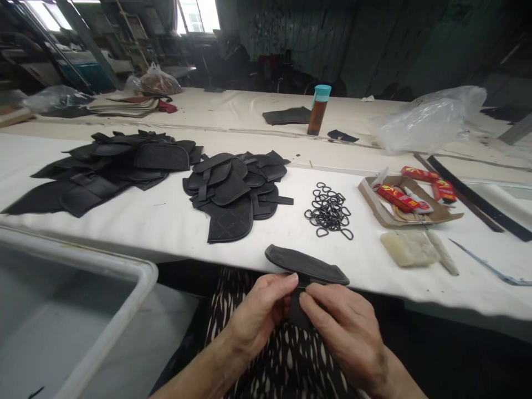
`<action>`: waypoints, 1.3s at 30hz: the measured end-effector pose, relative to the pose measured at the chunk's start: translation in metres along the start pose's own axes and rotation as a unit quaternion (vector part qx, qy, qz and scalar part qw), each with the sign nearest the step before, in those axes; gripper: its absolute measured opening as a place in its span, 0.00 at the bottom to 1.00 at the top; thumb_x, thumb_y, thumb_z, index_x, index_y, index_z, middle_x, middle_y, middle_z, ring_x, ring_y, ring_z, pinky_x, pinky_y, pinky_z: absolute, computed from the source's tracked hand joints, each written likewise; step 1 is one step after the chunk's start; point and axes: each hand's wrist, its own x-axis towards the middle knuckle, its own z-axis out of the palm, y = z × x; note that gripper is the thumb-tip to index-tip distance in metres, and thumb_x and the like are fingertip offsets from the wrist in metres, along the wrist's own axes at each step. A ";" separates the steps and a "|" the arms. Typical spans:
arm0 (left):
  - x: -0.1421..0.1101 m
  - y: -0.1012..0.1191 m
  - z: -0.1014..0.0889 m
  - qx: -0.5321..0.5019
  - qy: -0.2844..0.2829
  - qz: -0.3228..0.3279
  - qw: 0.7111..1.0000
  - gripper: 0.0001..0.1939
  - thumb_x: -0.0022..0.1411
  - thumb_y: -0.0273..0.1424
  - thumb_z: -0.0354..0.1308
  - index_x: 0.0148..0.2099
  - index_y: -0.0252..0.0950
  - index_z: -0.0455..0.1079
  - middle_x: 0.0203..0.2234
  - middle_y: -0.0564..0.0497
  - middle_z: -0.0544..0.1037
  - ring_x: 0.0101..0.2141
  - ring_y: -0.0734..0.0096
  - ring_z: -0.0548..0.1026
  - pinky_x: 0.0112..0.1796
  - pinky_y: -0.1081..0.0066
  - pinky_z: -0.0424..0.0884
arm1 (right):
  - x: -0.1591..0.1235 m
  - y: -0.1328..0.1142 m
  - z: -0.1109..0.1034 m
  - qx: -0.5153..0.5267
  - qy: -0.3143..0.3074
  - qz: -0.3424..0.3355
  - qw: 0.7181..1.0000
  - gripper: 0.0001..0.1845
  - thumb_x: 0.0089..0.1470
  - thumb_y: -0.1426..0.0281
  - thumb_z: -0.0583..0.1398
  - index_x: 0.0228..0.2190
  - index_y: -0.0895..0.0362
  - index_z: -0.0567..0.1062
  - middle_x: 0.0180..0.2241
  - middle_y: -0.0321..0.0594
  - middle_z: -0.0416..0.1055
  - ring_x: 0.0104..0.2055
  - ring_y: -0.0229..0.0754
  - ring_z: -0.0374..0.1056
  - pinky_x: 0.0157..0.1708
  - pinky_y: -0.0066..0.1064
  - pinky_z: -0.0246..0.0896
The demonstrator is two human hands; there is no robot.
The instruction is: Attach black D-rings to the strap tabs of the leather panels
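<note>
Hands at work: The left hand (266,307) and right hand (351,330) meet low in front of the wearer, over patterned clothing (293,368); each grip is closed to a narrow pinch, thumb against fingers, on a black strap (300,313)
Step in hand: The strap appears to be being worked or straightened just below the curved piece it hangs from; the fingers cover the exact spot, so whether a ring is threaded there cannot be told
Next move calls for: By judgement, a steady left pinch to keep the strap from twisting, and small, careful finger work from the right
Black piece: The curved black piece (305,265) sits just above the fingertips at the near edge of the white-covered bench (174,238), seen at a low angle, long and narrow, with a raised edging and a matt, leather-like surface
Black heaps: Similar flaps and straps lie overlapped in a middle heap (228,194) and a larger left heap (124,160); one flap in the middle shows faint crossing lines
Dark rings: A loose pile of D-shaped rings (330,209) lies beyond the hands, apart from them
Right side: An open cardboard box (369,202) holds red packets, with a pale block (407,249) just in front
</note>
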 end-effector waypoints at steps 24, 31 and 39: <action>-0.036 -0.011 0.011 0.090 0.078 0.050 0.992 0.10 0.49 0.26 0.62 0.37 0.37 0.76 0.33 0.51 0.79 0.40 0.65 0.74 0.39 0.71 0.70 | -0.005 -0.030 -0.016 0.041 0.003 0.103 0.994 0.06 0.55 0.73 0.54 0.29 0.54 0.71 0.20 0.36 0.71 0.19 0.37 0.67 0.17 0.28 0.60; 0.017 0.006 0.012 0.122 0.027 0.016 0.992 0.11 0.52 0.33 0.58 0.25 0.29 0.74 0.18 0.48 0.75 0.20 0.72 0.72 0.25 0.73 0.69 | 0.015 0.007 0.003 0.158 -0.041 0.345 0.924 0.09 0.56 0.71 0.55 0.25 0.55 0.69 0.43 0.43 0.69 0.45 0.41 0.66 0.44 0.31 0.63; 0.055 0.015 0.009 0.036 0.084 0.007 0.996 0.05 0.43 0.27 0.63 0.22 0.31 0.71 0.17 0.52 0.74 0.21 0.70 0.74 0.27 0.69 0.71 | 0.011 0.027 0.027 0.108 -0.036 0.385 0.916 0.10 0.57 0.71 0.53 0.24 0.55 0.64 0.28 0.36 0.64 0.31 0.38 0.62 0.31 0.28 0.58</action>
